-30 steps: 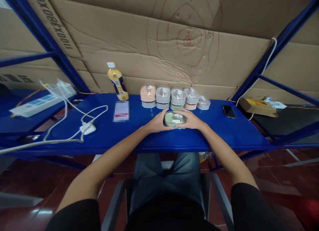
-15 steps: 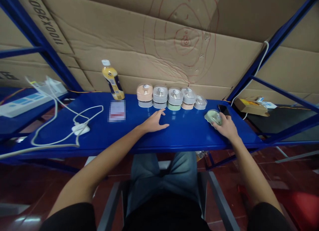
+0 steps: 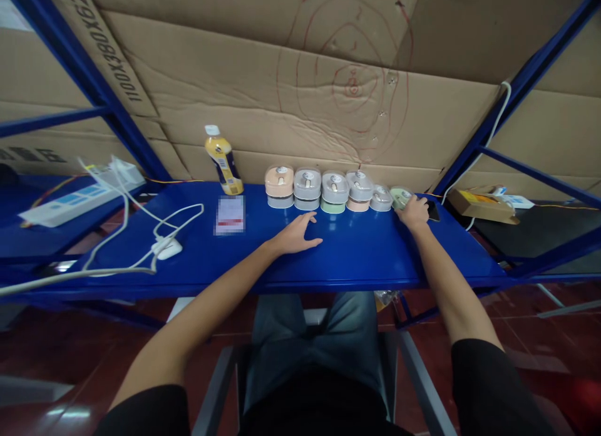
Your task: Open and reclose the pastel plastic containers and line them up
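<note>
My right hand (image 3: 415,214) has its fingers wrapped over a pale green lidded container (image 3: 400,195) at the right end of a row at the back of the blue table. Directly left of it stands a single grey container (image 3: 380,199). Further left come stacks two high, among them a grey one over a peach one (image 3: 358,205), a grey one over a green one (image 3: 333,205), an all-grey stack (image 3: 307,188) and a peach one (image 3: 279,180) over grey. My left hand (image 3: 297,235) rests in front of the stacks, fingers apart, holding nothing.
A yellow bottle (image 3: 224,163) stands back left, with a blurred card (image 3: 230,215) before it. White cables and an adapter (image 3: 168,248) lie on the left. A dark phone (image 3: 434,211) is beside my right hand. Blue posts frame the table (image 3: 347,260); cardboard (image 3: 235,79) backs it.
My right hand has carried the green container back and slightly left, to the end of the row beside the single grey one. My left hand has stayed in about the same place.
</note>
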Demonstrator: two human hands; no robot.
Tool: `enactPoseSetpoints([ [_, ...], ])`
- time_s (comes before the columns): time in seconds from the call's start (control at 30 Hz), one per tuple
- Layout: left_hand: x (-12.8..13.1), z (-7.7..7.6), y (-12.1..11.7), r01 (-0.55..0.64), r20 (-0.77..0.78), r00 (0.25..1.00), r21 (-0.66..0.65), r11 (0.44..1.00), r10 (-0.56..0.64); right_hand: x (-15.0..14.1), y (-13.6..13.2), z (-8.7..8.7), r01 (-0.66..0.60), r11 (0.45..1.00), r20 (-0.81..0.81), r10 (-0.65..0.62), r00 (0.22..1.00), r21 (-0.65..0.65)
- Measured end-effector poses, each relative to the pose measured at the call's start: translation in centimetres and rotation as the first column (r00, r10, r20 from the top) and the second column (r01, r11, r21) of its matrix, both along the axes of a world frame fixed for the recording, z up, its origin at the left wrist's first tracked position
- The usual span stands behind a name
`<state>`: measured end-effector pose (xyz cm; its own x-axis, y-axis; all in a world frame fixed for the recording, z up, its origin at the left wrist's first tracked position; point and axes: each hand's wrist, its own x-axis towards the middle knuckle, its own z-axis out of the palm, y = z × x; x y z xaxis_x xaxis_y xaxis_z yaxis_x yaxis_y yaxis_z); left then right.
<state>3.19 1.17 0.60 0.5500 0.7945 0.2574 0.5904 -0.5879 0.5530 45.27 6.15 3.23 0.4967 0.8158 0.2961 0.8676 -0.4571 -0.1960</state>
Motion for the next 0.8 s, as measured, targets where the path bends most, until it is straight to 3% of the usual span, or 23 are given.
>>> enactPoseSetpoints([
  [0.13,0.0,0.0,0.0,0.003,0.003,1.000,-0.009,1.000,-0.003,0.0,0.2,-0.1,-0.040,0.995,0.002,0.040,0.999,0.095],
  [0.23,0.0,-0.1,0.1,0.004,0.017,1.000,-0.002,1.000,-0.004,-0.6,-0.2,0.0,-0.197,0.967,0.148,0.173,0.974,0.164],
  [0.37,-0.1,-0.4,0.3,0.005,0.019,1.000,0.020,1.000,-0.005,-2.6,-0.3,0.0,-0.536,0.844,0.277,0.515,0.811,0.003],
  [0.43,-0.1,-0.4,0.3,0.005,0.016,1.000,0.022,1.000,-0.006,-3.6,-0.6,-0.2,-0.597,0.800,0.272,0.590,0.760,-0.067],
  [0.6,-0.1,0.0,0.1,0.002,-0.002,1.000,0.004,1.000,-0.002,-4.9,-3.6,0.2,-0.568,0.822,0.286,0.552,0.783,-0.030],
  [0.73,0.0,0.2,0.0,0.000,0.002,1.000,0.005,1.000,0.000,-5.3,-7.0,1.2,-0.404,0.913,0.241,0.380,0.893,0.058],
  [0.8,0.0,0.2,0.0,0.002,0.013,1.000,0.011,1.000,-0.002,-5.6,-8.1,1.6,-0.308,0.951,0.171,0.300,0.939,0.026],
])
